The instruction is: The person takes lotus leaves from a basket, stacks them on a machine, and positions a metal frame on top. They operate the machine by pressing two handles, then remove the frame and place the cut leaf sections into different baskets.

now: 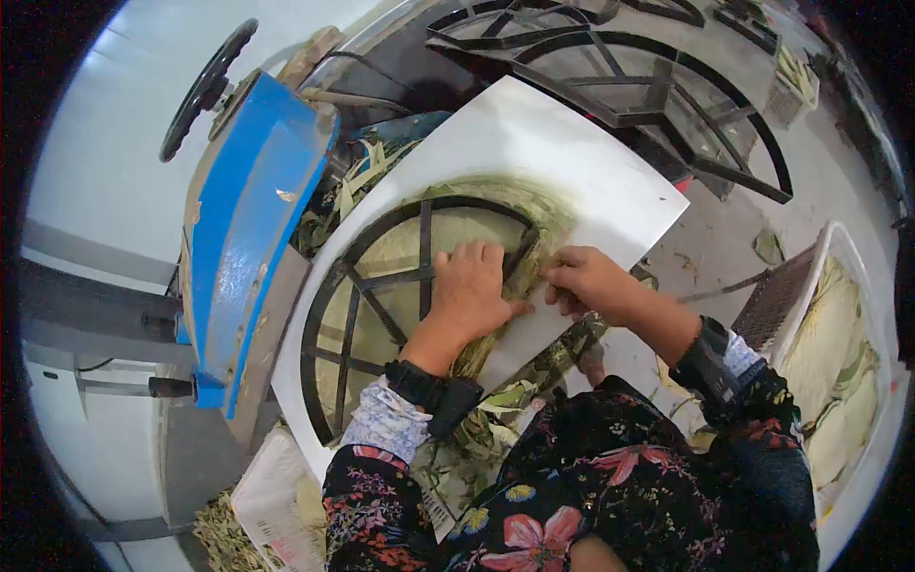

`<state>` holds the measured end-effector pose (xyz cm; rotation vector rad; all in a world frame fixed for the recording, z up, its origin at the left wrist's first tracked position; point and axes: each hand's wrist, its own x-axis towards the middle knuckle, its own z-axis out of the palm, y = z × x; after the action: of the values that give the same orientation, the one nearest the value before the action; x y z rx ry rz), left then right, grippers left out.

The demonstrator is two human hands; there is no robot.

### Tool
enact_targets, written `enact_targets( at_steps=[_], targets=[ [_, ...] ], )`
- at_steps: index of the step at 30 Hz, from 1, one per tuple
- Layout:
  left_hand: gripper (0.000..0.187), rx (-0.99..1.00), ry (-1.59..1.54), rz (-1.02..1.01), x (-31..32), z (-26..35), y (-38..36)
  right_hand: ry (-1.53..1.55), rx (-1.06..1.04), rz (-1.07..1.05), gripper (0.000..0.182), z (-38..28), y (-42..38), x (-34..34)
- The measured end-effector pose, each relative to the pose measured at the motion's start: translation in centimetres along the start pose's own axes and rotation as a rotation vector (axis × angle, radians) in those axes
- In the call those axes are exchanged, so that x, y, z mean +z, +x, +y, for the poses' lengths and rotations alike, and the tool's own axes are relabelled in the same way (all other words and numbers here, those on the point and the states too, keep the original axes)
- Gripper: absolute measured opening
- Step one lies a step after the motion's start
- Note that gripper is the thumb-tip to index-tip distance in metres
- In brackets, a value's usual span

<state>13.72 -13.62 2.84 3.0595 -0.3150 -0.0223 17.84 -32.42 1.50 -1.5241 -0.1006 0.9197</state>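
A black half-round metal frame with crossbars (426, 250) lies on a layer of pale green leaves (474, 225) on a white board (610, 157). My left hand (467, 291) rests on the frame and leaves near the straight side, fingers laid out and thumb apart. Beside it, at the frame's right edge, my right hand (583, 283) has its fingers curled and pinched together close to the leaf edges. Whatever sits between those fingertips is too small to make out. Greenish stains and leaf scraps (475, 355) mark the board along that edge.
A blue machine part (253, 200) with a black handwheel (212, 86) stands at left. More black half-round frames (658, 119) lie at the back. A crate of leaves (827, 334) is at right, another white crate (276, 491) at lower left. Leaf scraps (496, 419) lie below the board.
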Motion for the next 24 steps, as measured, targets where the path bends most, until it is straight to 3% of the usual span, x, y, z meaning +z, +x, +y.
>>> enact_targets(
  at_steps=[10,14,16,19,24],
  targets=[
    [0.044,0.142,-0.182,0.045,1.1,-2.4,-0.1,-0.179,-0.212,0.028,0.026,3.0,-2.8,1.3],
    [0.039,0.153,-0.136,0.062,1.3,-2.0,0.1,-0.189,-0.179,0.007,0.033,2.5,-2.2,1.4],
    [0.038,0.160,-0.109,0.090,1.5,-1.8,0.1,0.079,-0.076,-0.110,0.043,2.2,-1.8,1.5],
    [0.038,0.120,0.005,0.072,1.7,-1.4,0.2,0.304,-0.028,-0.123,0.047,2.6,-1.1,1.9],
    [0.041,0.155,-0.033,0.147,1.1,-0.8,0.0,0.390,-0.061,-0.170,0.049,3.2,-0.9,2.1]
  ],
)
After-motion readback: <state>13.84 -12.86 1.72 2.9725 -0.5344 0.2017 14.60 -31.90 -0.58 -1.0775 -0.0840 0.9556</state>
